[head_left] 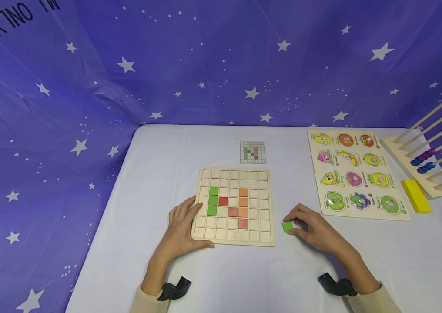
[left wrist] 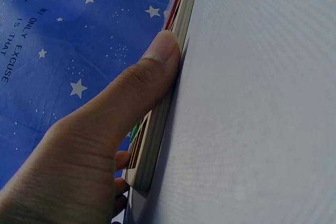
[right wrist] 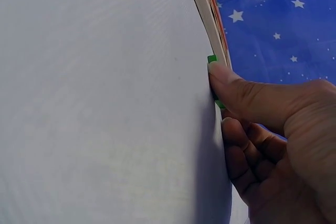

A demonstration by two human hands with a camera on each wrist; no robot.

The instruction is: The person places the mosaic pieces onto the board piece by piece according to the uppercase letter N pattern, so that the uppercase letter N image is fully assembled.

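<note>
A square wooden grid board lies on the white table, holding a column of green tiles, a column of orange tiles and a diagonal of red tiles. My left hand grips its near left corner. In the left wrist view the thumb presses along the near edge while fingertips show at the side. Right of the board, my right hand pinches a loose green square tile between thumb and fingers, low over the table. In the right wrist view the thumb partly covers this green tile.
Behind the board lies a small pattern card with a coloured grid. To the right are a fruit peg puzzle, a yellow block and a wooden rack with upright rods and some beads. A starry blue cloth hangs behind.
</note>
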